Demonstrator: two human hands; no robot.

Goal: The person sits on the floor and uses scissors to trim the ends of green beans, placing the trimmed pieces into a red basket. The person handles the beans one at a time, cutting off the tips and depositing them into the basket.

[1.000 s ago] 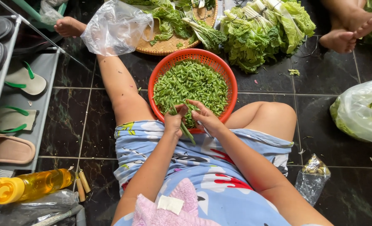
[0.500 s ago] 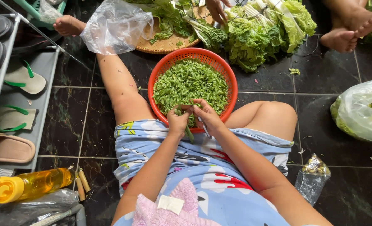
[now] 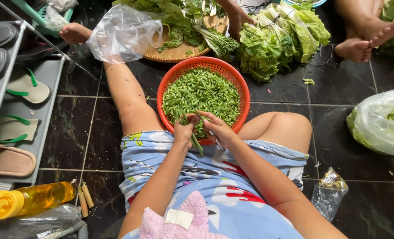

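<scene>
Two hands meet over the orange basket's [image 3: 242, 95] near rim: left hand [image 3: 184, 131] closed on long green beans [image 3: 196, 140], right hand [image 3: 217, 128] pinching a small blade; short, controlled cuts advisable.

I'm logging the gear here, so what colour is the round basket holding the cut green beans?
Orange-red; the basket shows best in the head view.

A clear plastic bag [image 3: 122, 33] is lying at top left, and another holding greens [image 3: 380, 121] is sitting at right. A small crumpled bag [image 3: 329, 194] and a yellow-capped bottle [image 3: 31, 200] are lying on the floor.
</scene>
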